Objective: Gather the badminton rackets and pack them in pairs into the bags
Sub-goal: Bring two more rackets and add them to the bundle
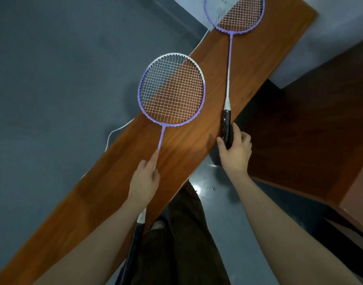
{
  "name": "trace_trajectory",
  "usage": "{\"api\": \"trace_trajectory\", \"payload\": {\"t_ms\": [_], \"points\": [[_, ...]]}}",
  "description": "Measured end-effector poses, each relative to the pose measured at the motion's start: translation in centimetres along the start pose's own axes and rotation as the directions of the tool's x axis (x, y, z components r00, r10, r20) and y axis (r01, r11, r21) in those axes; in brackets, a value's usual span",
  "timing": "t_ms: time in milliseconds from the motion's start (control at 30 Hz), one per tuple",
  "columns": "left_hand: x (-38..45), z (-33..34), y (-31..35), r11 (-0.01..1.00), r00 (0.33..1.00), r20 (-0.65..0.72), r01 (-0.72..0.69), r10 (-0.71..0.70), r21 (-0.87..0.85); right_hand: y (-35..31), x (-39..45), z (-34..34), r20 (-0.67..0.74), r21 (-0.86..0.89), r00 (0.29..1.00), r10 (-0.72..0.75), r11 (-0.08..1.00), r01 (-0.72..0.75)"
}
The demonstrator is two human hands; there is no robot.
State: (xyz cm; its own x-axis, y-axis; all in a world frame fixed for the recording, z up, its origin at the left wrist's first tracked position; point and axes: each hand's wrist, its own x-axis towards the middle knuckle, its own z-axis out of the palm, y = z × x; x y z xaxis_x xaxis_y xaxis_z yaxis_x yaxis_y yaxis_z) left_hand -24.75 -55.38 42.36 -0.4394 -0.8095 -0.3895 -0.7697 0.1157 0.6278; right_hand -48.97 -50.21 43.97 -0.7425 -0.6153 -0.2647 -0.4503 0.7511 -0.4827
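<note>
Nearest the camera: the person's dark trousers [182, 233] stood over a glossy dark floor [209, 177], both forearms reaching forward
Left hand: the left hand [144, 177] gripped the shaft of the near racket [171, 89], index finger laid straight along it
Near racket: purple and white frame, head raised over the near edge of the shelf; its dark handle ran back under the left forearm
Right hand: the right hand [236, 151] was curled round the black grip of the far racket [230, 58], thumb on the left side, fingers on the right
Far racket: it lay along the shelf, grip at the shelf's right edge, thin shaft running away to a purple head partly cut off by the top of the view
Shelf: a long brown wooden shelf [119, 171] ran diagonally from lower left to upper right
Cord: a thin white cord [114, 132] hung off the shelf's left edge
Beyond: a grey wall [53, 79] on the left; a dark wooden cabinet [310, 140] on the right
</note>
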Motion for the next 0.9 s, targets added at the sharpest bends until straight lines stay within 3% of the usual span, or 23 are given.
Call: {"api": "trace_trajectory", "payload": {"t_ms": [167, 267, 500, 700, 900], "points": [[2.8, -0.3, 2.7, 0.998, 0.995, -0.088, -0.046, 0.042, -0.048, 0.0, 3.2, 0.7, 0.176, 0.015, 0.980, 0.089, 0.996, -0.093], [4.3, -0.7, 4.1, 0.998, 0.991, -0.127, -0.047, 0.042, -0.037, -0.3, 4.0, 1.3, 0.211, -0.019, 0.971, 0.111, 0.994, -0.110], [4.2, -1.9, 6.1, 0.998, 0.980, -0.199, -0.022, 0.010, -0.054, -0.9, 2.8, -0.7, 0.099, 0.106, 0.995, -0.004, 0.994, -0.007], [0.8, -5.5, 9.2, 0.993, 0.960, -0.266, -0.106, 0.087, -0.060, -2.2, -2.6, -4.7, 0.042, 0.228, 0.998, -0.048, 0.973, 0.037], [-5.0, -9.3, 12.6, 0.956, 0.900, -0.353, -0.288, 0.253, -0.048, -4.9, -10.9, -9.9, -0.079, 0.344, 0.993, -0.086, 0.933, 0.108]]}}
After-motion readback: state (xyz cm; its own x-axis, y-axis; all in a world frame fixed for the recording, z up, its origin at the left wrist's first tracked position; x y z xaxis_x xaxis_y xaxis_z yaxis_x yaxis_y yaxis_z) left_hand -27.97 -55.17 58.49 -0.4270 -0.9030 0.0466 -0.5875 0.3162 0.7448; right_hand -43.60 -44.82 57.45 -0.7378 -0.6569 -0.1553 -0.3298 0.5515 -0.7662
